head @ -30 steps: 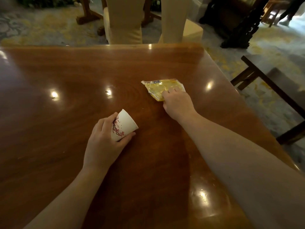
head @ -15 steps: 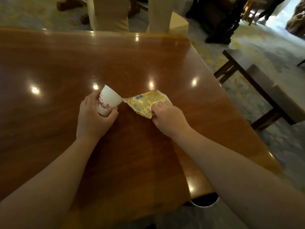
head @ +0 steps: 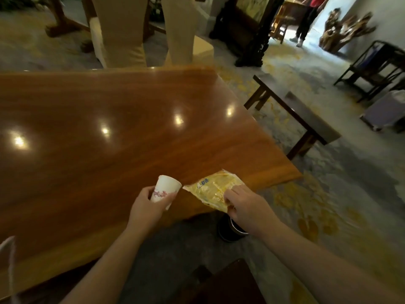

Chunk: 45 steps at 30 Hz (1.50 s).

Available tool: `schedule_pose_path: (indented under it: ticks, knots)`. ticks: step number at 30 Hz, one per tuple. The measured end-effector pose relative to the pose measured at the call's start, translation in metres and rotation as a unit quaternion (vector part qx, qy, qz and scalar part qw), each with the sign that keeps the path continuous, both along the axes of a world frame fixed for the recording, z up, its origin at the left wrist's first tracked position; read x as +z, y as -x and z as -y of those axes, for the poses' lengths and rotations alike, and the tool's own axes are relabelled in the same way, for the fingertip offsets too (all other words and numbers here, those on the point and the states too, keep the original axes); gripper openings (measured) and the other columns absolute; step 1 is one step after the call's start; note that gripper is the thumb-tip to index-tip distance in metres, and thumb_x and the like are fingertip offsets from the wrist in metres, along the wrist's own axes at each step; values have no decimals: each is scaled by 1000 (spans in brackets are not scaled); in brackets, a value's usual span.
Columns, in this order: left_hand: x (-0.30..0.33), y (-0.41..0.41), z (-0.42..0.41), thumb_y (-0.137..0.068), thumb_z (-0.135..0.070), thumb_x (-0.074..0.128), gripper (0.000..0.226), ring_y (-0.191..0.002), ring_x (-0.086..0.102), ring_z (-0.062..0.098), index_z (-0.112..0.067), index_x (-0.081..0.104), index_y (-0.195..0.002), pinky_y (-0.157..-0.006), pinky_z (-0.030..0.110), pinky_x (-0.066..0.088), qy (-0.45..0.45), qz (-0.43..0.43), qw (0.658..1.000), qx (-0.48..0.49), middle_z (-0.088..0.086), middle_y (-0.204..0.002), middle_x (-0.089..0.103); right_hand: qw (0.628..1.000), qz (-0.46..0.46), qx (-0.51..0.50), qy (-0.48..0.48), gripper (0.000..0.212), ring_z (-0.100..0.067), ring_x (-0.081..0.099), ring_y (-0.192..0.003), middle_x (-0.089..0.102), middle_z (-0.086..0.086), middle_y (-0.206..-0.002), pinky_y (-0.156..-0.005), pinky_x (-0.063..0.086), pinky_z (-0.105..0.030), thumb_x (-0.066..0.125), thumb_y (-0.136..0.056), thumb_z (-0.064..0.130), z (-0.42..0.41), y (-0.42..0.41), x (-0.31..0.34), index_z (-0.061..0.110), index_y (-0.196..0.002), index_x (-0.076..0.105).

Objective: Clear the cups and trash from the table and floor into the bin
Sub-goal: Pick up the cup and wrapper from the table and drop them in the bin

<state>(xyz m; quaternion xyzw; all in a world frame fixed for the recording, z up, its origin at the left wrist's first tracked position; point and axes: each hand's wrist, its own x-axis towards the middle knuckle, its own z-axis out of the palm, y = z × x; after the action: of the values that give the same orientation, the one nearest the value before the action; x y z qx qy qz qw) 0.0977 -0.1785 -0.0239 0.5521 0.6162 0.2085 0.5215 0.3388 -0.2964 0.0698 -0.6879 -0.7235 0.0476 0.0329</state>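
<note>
— What have you got in each hand right now?

— My left hand [head: 149, 205] is wrapped around a paper cup [head: 165, 188], fingers curled round its lower half, thumb on the near side. My right hand [head: 245, 207] pinches one end of a yellow wrapper [head: 212, 189] between thumb and fingertips; the rest of it sticks out flat toward the cup.

— Where are they relative to the table?

— Both are at the near corner of the table [head: 109, 132], about at its edge; I can't tell whether the wrapper still brushes the wood. The bin [head: 230, 231] sits on the floor just below my right wrist, half hidden by it and by the table edge.

— Why hold them that way?

— I judge it's for a single trip: one item per hand, both brought over the bin. The cup tilts with its open mouth up and away from me, so anything left inside stays in. Whether it holds liquid, I can't see.

— Materials?

— The cup is thin white paper, tapered, with a pink blossom print; squeeze it and it will buckle. The wrapper is glossy, crinkled plastic film with blue print, light and limp, likely to flutter when released. The tabletop is polished reddish wood that mirrors the ceiling lamps. The bin looks dark and round with a pale rim.

— What's left?

— Dropping both in. I see no other rubbish on the table from here.
</note>
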Motion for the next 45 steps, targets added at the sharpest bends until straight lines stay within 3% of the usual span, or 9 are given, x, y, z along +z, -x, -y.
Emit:
schedule_pose_path:
  ticks: [5, 8, 11, 20, 25, 33, 38, 43, 45]
  knots:
    - [40, 3, 54, -80, -40, 78, 76, -90, 60, 11, -20, 42, -144, -57, 21, 52, -2, 33, 998, -48, 5, -136, 55, 1000, -20, -10, -21, 17, -15, 54, -79, 59, 5, -84, -64, 45, -22, 70, -76, 9, 59, 2, 37, 19, -84, 59]
    - [64, -7, 79, -78, -38, 80, 75, -88, 59, 8, -21, 44, -141, -57, 21, 52, -11, 37, 998, -52, -1, -131, 56, 999, -32, -10, -39, 19, -15, 54, -79, 59, 4, -84, -62, 50, -25, 71, -74, 5, 83, -12, 51, 18, -82, 59]
    - [82, -24, 95, -75, -44, 80, 76, -93, 61, 10, -21, 46, -139, -63, 23, 53, -13, 37, 997, -59, -5, -123, 57, 997, -49, -5, -64, 19, -12, 52, -78, 56, 5, -84, -62, 43, -18, 67, -73, 4, 100, -39, 55, 18, -81, 59]
    - [76, -169, 138, -72, -50, 81, 81, -97, 58, 11, -18, 47, -139, -65, 20, 47, -13, -1, 1000, 19, -5, -119, 57, 987, -109, 56, -99, 17, -19, 56, -81, 61, -1, -85, -65, 53, -31, 68, -74, -1, 119, -186, 12, 12, -83, 62]
    - [31, -255, 164, -74, -50, 80, 82, -100, 55, 14, -18, 46, -141, -66, 23, 46, 23, -21, 996, 78, 3, -132, 59, 987, -130, 82, -50, 17, -20, 54, -81, 59, -1, -84, -62, 50, -30, 65, -71, -1, 131, -276, -26, 14, -80, 59]
    - [-88, -346, 167, -75, -48, 81, 76, -98, 61, 17, -13, 52, -136, -80, 35, 52, 138, -14, 987, 77, 2, -118, 63, 990, -126, 49, 49, 22, -12, 50, -79, 54, 8, -84, -61, 46, -23, 66, -71, 4, 158, -365, -124, 23, -79, 56]
    - [-189, -379, 155, -72, -53, 79, 62, -90, 67, 21, -14, 66, -118, -80, 41, 56, 218, -22, 973, 66, 3, -105, 69, 987, -122, -19, 99, 25, -20, 56, -84, 60, 4, -86, -68, 48, -31, 74, -66, 3, 152, -393, -213, 19, -83, 62]
    - [-273, -406, 147, -64, -60, 77, 47, -77, 67, 19, -18, 69, -84, -59, 31, 48, 254, -47, 964, 60, 4, -89, 71, 983, -120, -59, 123, 24, -26, 59, -82, 63, 0, -85, -63, 48, -34, 81, -65, 6, 141, -406, -287, 15, -81, 66]
    - [-296, -419, 141, -59, -62, 78, 50, -72, 67, 18, -18, 68, -81, -54, 28, 46, 274, -45, 958, 73, 2, -81, 69, 982, -116, -66, 131, 21, -26, 59, -83, 63, -1, -86, -64, 46, -32, 80, -68, 7, 138, -412, -308, 14, -82, 66]
